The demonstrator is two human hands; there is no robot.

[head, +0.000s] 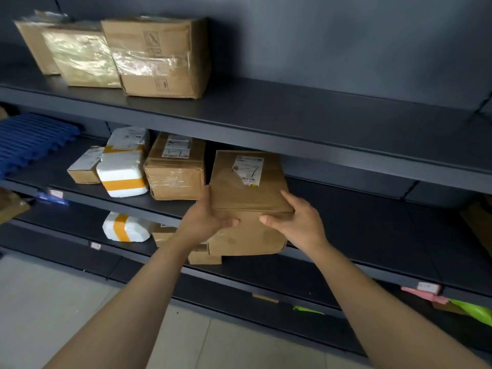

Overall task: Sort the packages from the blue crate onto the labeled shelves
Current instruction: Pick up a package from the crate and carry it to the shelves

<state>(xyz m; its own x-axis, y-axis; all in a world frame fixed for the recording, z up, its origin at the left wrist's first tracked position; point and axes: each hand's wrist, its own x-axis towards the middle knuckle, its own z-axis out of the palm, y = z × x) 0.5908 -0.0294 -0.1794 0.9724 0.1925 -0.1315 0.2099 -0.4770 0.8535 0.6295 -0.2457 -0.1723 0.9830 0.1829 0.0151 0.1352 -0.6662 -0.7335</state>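
Both arms reach forward and converge on a brown box (247, 190). The left hand (206, 218) grips its near left corner, fingers up along the side and thumb lying inward across the near face. The right hand (296, 221) mirrors it on the right corner. Beyond the fingertips, the box extends over the middle shelf (359, 222). A taped box (174, 177) sits just left of the left fingers.

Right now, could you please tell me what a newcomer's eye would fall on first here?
The brown box with a white label, gripped by the left hand and right hand at the front of the middle shelf. Left of it on that shelf sits a white parcel banded in orange tape, and three cardboard boxes stand on the top shelf.
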